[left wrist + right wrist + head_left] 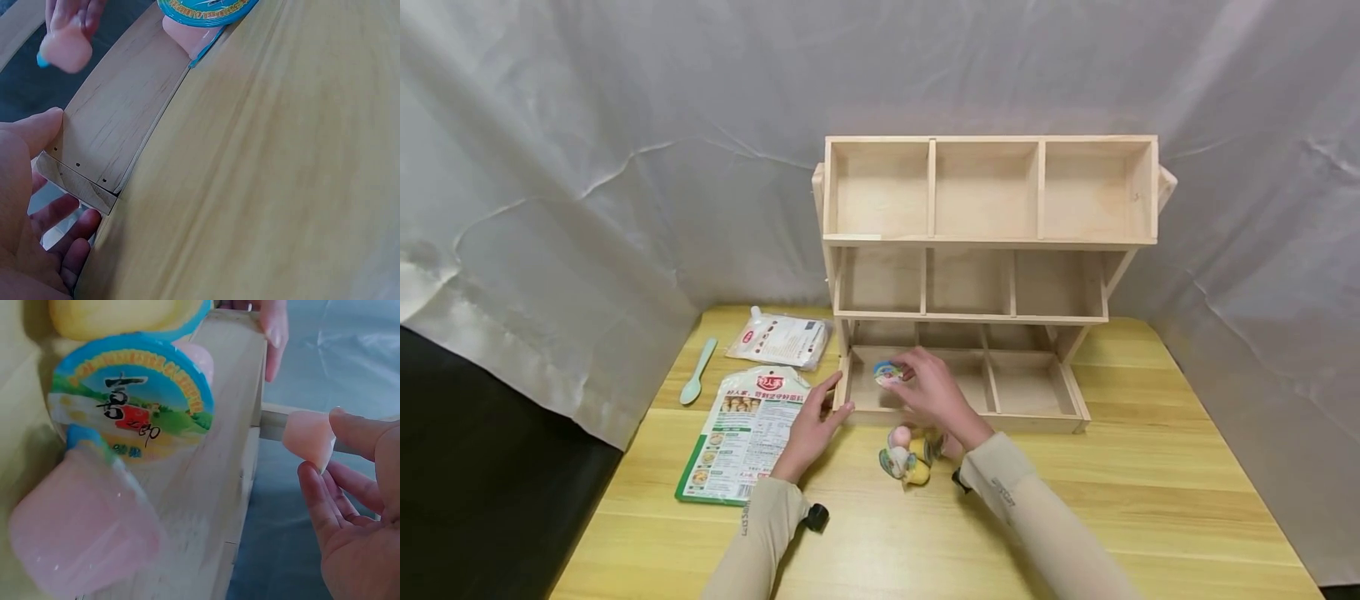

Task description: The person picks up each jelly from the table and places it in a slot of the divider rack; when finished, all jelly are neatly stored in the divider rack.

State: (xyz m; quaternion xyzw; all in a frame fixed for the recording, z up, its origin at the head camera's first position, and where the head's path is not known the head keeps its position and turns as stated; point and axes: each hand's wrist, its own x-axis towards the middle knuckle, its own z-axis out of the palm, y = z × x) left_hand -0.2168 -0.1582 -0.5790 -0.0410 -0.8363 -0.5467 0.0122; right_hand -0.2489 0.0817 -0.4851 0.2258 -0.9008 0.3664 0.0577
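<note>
My right hand (pixel 934 388) pinches a small pink jelly cup (pixel 309 439) between thumb and fingertips, over the bottom left compartment of a tiered wooden organizer (pixel 966 423). Its printed lid (pixel 886 372) faces up toward the head camera. My left hand (pixel 811 425) grips the organizer's front left corner, thumb at the front panel's edge and fingers curled by the side wall. In front of the organizer lies a cluster of jelly cups (pixel 916 473), pink and yellow, with printed lids. The right wrist view shows one pink cup (pixel 84 525) close up.
To the left, a green-and-white printed food packet (pixel 748 433) lies flat, partly behind the left hand. Beyond it are a spouted pouch (pixel 782 340) and a pale green spoon (pixel 698 371). The organizer's upper tiers (pixel 985 242) overhang the bottom tray. Grey cloth (pixel 752 158) hangs behind the table.
</note>
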